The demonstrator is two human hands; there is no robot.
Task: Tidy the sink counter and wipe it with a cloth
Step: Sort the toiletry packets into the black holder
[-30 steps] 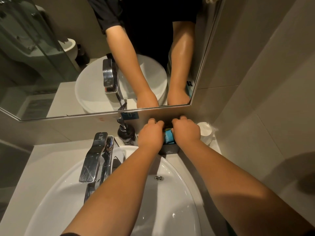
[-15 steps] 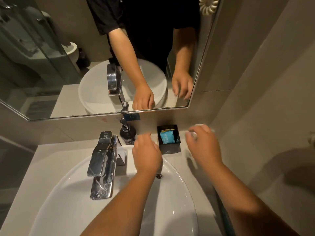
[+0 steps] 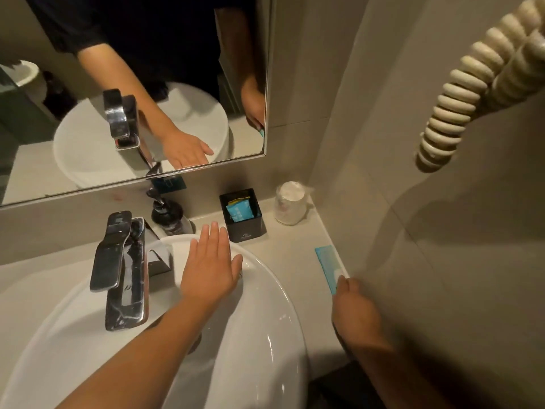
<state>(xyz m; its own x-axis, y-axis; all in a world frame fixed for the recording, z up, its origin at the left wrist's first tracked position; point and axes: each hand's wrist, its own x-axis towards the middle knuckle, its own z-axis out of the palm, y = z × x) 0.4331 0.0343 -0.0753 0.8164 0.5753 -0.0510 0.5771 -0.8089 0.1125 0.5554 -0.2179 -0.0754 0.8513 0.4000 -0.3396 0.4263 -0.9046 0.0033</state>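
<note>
My left hand (image 3: 211, 267) lies flat and open, fingers apart, over the back rim of the white basin (image 3: 265, 335). Nothing is in it. My right hand (image 3: 354, 305) is at the right edge of the beige counter (image 3: 289, 249), its fingertips pinching the near end of a blue comb (image 3: 326, 264). The comb lies flat along the wall edge. A black square box (image 3: 246, 228) holding a blue sachet (image 3: 239, 211) stands against the back wall, just beyond my left fingertips. No cloth is in view.
A chrome tap (image 3: 121, 270) rises left of my left hand, with a dark soap dispenser (image 3: 169, 215) behind it. A wrapped glass (image 3: 289, 206) stands in the back right corner. A coiled cream cord (image 3: 460, 93) hangs on the right wall. The mirror (image 3: 88, 128) is above.
Both hands let go of the black box. The left hand drew back and flattened over the basin rim. The right hand swung right and down to the comb's near end.
</note>
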